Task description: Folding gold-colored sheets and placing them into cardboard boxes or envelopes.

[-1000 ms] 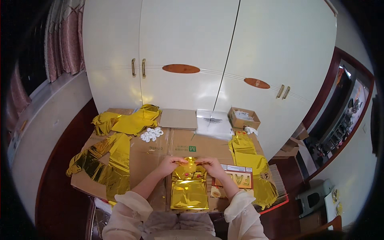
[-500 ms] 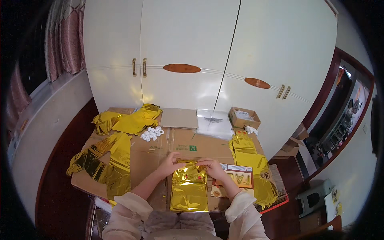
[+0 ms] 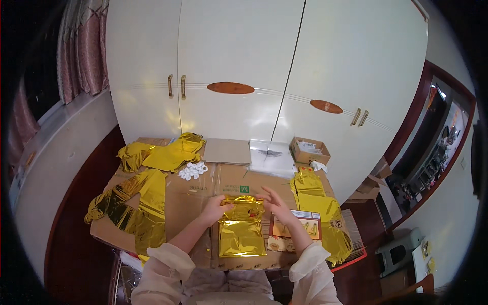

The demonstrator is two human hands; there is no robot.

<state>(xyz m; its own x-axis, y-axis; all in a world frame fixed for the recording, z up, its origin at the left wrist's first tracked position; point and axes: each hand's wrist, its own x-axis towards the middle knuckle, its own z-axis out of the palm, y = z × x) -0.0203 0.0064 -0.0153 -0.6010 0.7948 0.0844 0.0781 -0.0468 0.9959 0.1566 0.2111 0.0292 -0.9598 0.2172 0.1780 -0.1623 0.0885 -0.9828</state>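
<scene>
A folded sheet of shiny gold foil (image 3: 242, 238) lies flat on the cardboard in front of me, its far end slightly raised. My left hand (image 3: 214, 209) pinches the foil's far left corner between thumb and fingers. At the far right corner, my right hand (image 3: 277, 206) has its fingers stretched and spread, with the fingertips at the foil's edge. Small red marks show on the foil near that hand. Beside my right wrist lies a flat printed package (image 3: 309, 216) with gold letter shapes, partly covered by my forearm.
Cardboard (image 3: 190, 231) covers the table. Loose gold foil balloons (image 3: 152, 190) lie at left, more gold foil (image 3: 325, 213) at right. Behind are white rings (image 3: 193, 171), a grey board (image 3: 227, 151), a clear plastic sheet (image 3: 272, 156) and a small carton (image 3: 310, 150). A white wardrobe (image 3: 229, 46) stands beyond.
The folded foil has slid a little away from me, baring cardboard at the near edge. My right hand's fingers have straightened and spread; my left still pinches the foil.
</scene>
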